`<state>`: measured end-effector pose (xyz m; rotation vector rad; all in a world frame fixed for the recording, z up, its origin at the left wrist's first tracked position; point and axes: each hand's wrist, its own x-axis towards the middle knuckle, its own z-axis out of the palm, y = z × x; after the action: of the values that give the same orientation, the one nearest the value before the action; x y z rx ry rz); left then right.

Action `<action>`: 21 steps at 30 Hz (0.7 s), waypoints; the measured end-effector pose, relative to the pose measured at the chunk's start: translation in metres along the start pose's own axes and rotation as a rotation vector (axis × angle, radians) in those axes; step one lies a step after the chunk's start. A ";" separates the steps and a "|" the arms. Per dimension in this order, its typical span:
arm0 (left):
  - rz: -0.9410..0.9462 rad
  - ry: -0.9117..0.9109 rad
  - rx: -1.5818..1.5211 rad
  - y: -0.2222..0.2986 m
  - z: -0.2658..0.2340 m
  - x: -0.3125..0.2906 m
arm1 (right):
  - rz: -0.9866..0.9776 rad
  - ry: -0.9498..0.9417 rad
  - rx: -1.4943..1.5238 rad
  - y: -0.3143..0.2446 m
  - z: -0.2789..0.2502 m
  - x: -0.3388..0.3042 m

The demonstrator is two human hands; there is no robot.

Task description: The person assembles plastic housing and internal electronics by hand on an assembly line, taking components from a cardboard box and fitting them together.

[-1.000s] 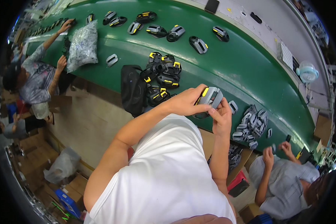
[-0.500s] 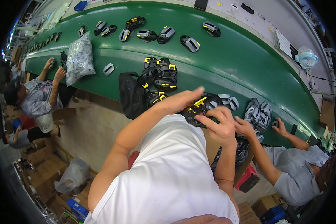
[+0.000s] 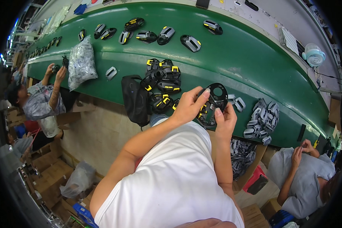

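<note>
Above my lap, at the edge of the green work surface (image 3: 250, 78), I hold a black plastic shell (image 3: 215, 102) with a round hole at its far end and yellow parts lower down. My left hand (image 3: 190, 106) grips its left side, thumb on top. Around the right side close the fingers of my right hand (image 3: 225, 118), its thumb pressing on the face. A couple of grey trim pieces (image 3: 238, 103) lie just beyond my right hand. Left of my left hand sits a pile of black shells with yellow parts (image 3: 163, 76).
A heap of grey trim pieces (image 3: 263, 119) lies to the right, above an open carton (image 3: 250, 169) of similar pieces. A black pouch (image 3: 133, 100) and a filled plastic bag (image 3: 82, 62) are on the left. Grey-and-black units (image 3: 190, 43) stand farther back. Co-workers sit on both sides.
The shell has turned and tipped up, now showing its round hole. My left hand has closed on it. The right-hand co-worker's hands have drawn back from the grey pieces.
</note>
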<state>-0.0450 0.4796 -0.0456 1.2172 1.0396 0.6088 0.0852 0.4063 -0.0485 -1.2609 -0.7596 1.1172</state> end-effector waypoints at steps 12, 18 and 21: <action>0.092 0.094 -0.570 0.003 0.018 0.000 | -0.034 0.110 0.291 0.023 0.013 -0.001; -0.008 0.030 -0.716 0.006 0.013 0.002 | 0.093 0.062 0.303 0.028 0.011 0.000; -0.085 0.028 -0.823 0.004 0.016 0.006 | 0.065 0.125 0.257 0.026 0.016 0.000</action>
<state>-0.0276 0.4791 -0.0434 0.4407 0.7322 0.8721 0.0649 0.4098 -0.0704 -1.1313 -0.4676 1.1377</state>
